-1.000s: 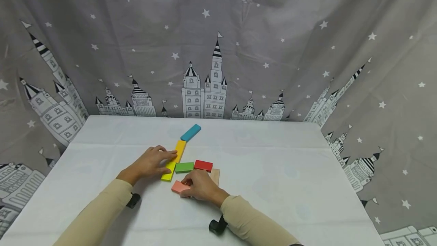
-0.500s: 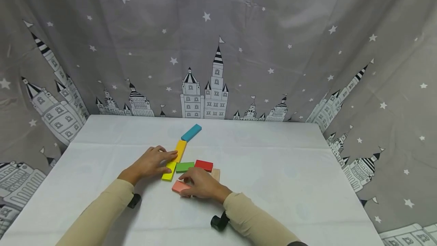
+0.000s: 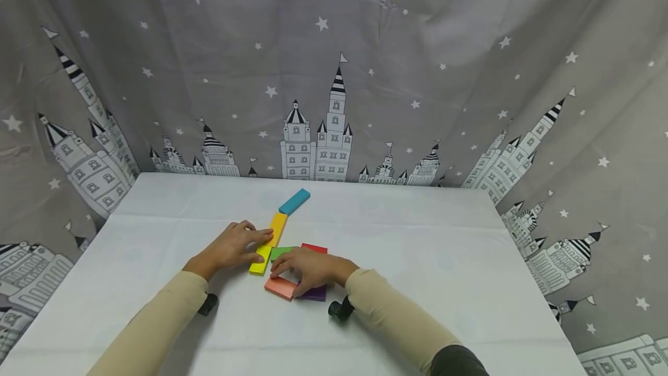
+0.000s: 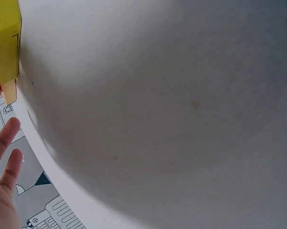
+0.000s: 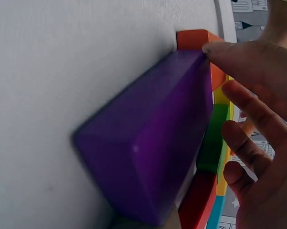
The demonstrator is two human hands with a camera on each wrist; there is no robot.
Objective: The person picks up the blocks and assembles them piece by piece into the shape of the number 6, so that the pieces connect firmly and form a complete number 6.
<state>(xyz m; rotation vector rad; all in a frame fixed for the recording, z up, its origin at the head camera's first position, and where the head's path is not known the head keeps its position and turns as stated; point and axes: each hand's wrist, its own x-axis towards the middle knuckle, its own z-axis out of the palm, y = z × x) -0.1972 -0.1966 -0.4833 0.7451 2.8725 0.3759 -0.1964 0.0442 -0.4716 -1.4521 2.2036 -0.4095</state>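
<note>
The left hand rests its forefinger on a golden-yellow block and its thumb on a lemon-yellow block; its other fingers are spread in the left wrist view. At the near side, the right hand arches over a salmon-orange block and a purple block. In the right wrist view, its thumb touches where the purple block meets the orange block, with the other fingers loosely bent. A green block and a red block are partly covered by this hand.
A blue block lies at the far end, angled off the golden-yellow one. The blocks lie flat, end to end, on a white-covered table. A grey curtain with printed castles hangs behind.
The right hand has shifted away from the body and slightly right, so its thumb leaves the top of the orange block and the purple block shows. The left hand stays put.
</note>
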